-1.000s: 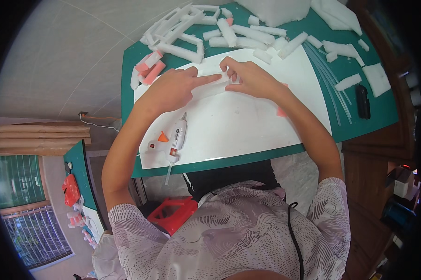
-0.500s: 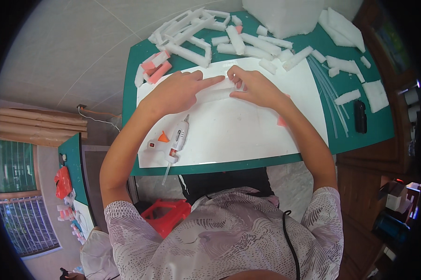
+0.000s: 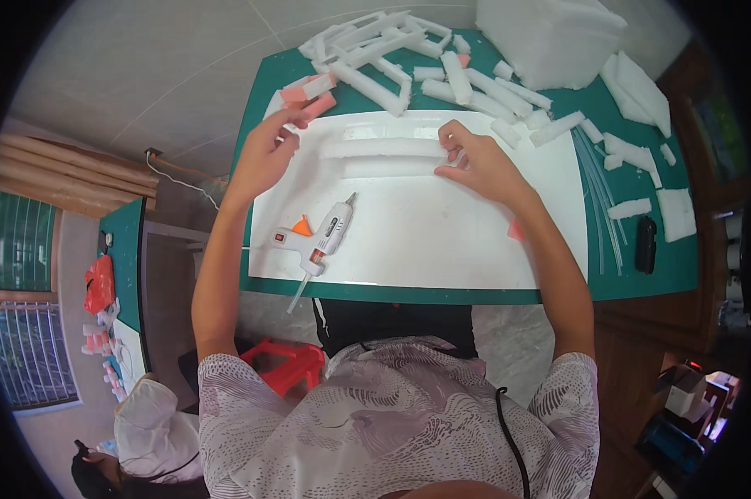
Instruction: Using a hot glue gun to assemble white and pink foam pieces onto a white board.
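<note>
A white foam strip (image 3: 384, 148) lies lengthwise above the white board, with its reflection or a second edge showing just below. My right hand (image 3: 479, 165) has its curled fingers and thumb around the strip's right end. Off the strip's left side, my left hand (image 3: 266, 158) is open, with bent fingers apart and nothing visible between them. Its fingertips come close to the pink foam pieces (image 3: 319, 106) at the board's upper left corner; contact is unclear. A white hot glue gun (image 3: 332, 229) with an orange trigger and a clear glue stick rests on the board below my left hand.
Several white foam frames (image 3: 367, 46) and loose strips fill the table's far side, beside a large foam block (image 3: 550, 41). Clear glue sticks (image 3: 600, 200) and a black object (image 3: 645, 245) lie at the right. A red stool (image 3: 288, 362) stands below; another person (image 3: 155, 428) is at lower left.
My left hand has left the foam strip and moved left, toward the pink foam pieces. My right hand stays at the strip's right end. The whole view has shifted slightly.
</note>
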The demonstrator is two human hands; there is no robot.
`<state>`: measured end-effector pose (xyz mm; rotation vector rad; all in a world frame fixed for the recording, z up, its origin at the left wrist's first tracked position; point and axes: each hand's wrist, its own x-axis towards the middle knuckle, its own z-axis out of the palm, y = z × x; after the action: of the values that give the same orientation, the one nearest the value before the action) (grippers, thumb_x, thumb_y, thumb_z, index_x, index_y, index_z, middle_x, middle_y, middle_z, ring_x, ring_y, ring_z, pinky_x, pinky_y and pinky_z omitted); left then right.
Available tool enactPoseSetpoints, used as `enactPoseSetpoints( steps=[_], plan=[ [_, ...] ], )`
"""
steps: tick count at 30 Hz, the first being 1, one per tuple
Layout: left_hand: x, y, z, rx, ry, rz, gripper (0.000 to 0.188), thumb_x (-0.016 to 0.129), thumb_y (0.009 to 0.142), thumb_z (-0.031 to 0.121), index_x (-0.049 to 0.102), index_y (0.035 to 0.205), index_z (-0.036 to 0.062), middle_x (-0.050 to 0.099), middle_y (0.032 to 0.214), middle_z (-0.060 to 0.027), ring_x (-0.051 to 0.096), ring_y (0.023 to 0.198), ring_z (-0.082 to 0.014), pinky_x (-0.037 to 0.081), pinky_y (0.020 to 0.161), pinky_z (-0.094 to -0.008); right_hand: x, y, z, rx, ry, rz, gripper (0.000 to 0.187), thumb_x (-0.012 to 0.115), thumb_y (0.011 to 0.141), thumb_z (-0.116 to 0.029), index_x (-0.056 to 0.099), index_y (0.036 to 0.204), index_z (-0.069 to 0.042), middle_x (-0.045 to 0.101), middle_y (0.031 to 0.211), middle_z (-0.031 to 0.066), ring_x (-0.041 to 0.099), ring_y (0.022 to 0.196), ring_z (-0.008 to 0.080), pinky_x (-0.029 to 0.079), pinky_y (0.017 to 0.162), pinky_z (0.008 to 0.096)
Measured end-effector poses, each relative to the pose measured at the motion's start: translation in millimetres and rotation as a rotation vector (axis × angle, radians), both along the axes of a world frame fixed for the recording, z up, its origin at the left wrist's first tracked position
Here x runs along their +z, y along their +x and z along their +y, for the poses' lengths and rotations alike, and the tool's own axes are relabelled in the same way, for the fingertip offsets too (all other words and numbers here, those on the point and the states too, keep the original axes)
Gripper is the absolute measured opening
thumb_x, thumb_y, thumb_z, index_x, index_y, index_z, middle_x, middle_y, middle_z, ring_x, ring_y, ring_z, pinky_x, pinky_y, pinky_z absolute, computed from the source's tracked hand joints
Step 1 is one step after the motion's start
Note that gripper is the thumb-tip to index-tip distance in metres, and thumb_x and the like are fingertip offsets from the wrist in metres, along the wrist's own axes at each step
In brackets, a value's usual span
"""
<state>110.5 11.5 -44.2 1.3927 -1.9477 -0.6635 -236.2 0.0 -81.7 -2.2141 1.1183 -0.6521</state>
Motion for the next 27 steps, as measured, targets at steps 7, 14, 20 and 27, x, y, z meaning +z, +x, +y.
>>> enactPoseSetpoints(
  steps=[7, 14, 20, 27],
  plan=[
    [-32.7, -6.3, 21.5, -0.071, 0.233, 0.257, 0.058, 0.067, 0.082, -0.001, 0.047, 0.136, 0.0089, 0.051, 0.123, -0.0073, 0.058, 0.091, -0.0110, 0.049, 0.079, -0.0248, 4.3, 0.2, 1.6, -0.053, 0.047, 0.053, 0.039, 0.078, 0.081, -0.018, 0.048, 0.105, -0.014, 0.065, 0.089, 0.0091, 0.063, 0.081, 0.0214, 0.050, 0.073, 0.0294],
    [-42.2, -11.2, 18.6, -0.050, 0.241, 0.259, 0.055, 0.069, 0.082, 0.001, 0.049, 0.134, 0.0076, 0.048, 0.114, -0.0077, 0.058, 0.091, -0.0099, 0.048, 0.082, -0.0230, 8.0, 3.0, 3.2, -0.080, 0.076, 0.087, 0.040, 0.078, 0.081, -0.019, 0.048, 0.106, -0.014, 0.066, 0.093, 0.0100, 0.064, 0.081, 0.0210, 0.051, 0.074, 0.0290],
    [-49.1, -14.9, 16.7, -0.055, 0.298, 0.415, 0.051, 0.066, 0.083, -0.001, 0.051, 0.131, 0.0051, 0.047, 0.117, -0.0097, 0.061, 0.086, -0.0098, 0.048, 0.082, -0.0227, 12.5, 2.5, 4.8, -0.098, 0.103, 0.098, 0.040, 0.078, 0.081, -0.019, 0.048, 0.106, -0.014, 0.066, 0.093, 0.0097, 0.064, 0.082, 0.0206, 0.051, 0.074, 0.0288],
    [-49.3, -14.6, 16.5, -0.104, 0.382, 0.511, 0.051, 0.060, 0.081, -0.002, 0.049, 0.131, 0.0037, 0.048, 0.122, -0.0150, 0.065, 0.085, -0.0144, 0.049, 0.082, -0.0247, 11.1, 1.1, 3.8, -0.098, 0.103, 0.098, 0.040, 0.078, 0.081, -0.019, 0.049, 0.106, -0.014, 0.066, 0.092, 0.0090, 0.064, 0.082, 0.0202, 0.051, 0.074, 0.0283]
  ],
)
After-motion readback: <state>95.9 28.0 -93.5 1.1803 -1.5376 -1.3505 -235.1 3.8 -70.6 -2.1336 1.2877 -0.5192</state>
